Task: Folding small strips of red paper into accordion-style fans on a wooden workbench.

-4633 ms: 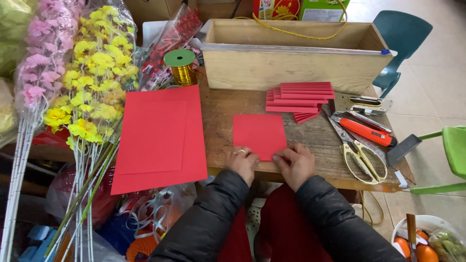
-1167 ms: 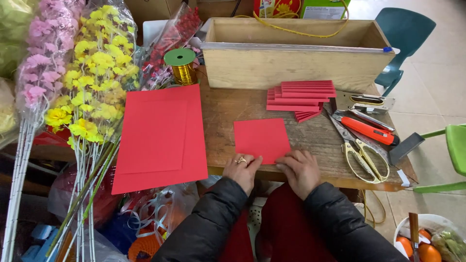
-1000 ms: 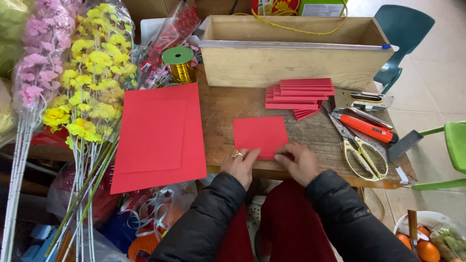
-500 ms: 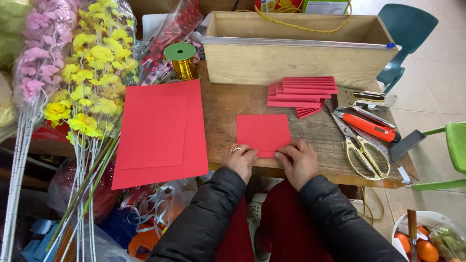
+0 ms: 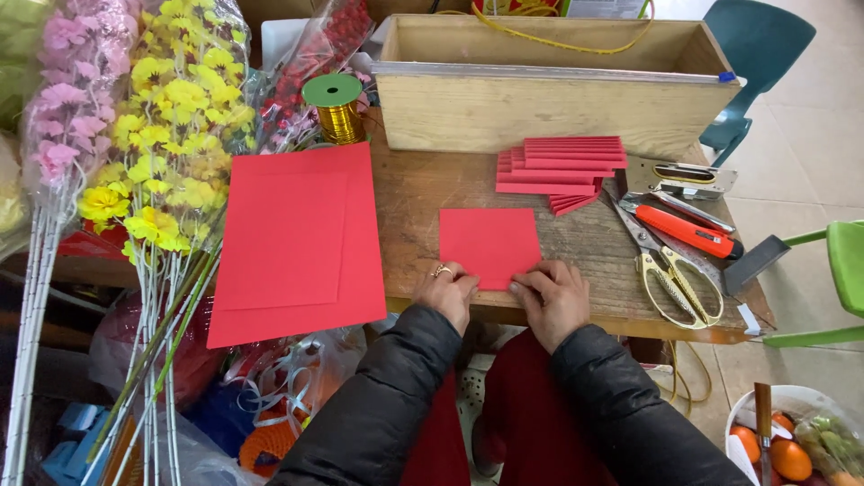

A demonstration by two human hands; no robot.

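Two hands work at the desk's near edge, and I see both pressing down on one small red paper square (image 5: 490, 245) that lies flat on the wooden desk (image 5: 423, 193). My left hand (image 5: 445, 294), a ring on one finger, has its fingers curled onto the square's near left corner; my right hand (image 5: 553, 292) lies on the near right corner, fingers bent and bunched. Neither hand is closed around the paper; they only bear on its near edge. Toward the desk's left edge lie large red sheets (image 5: 297, 238), overhanging the near edge. A stack of folded red papers (image 5: 556, 162) sits just beyond the square, in front of a long wooden box (image 5: 549, 99) at the far edge. Scissors (image 5: 670, 265) and an orange utility knife (image 5: 688, 231) lie near the right edge.
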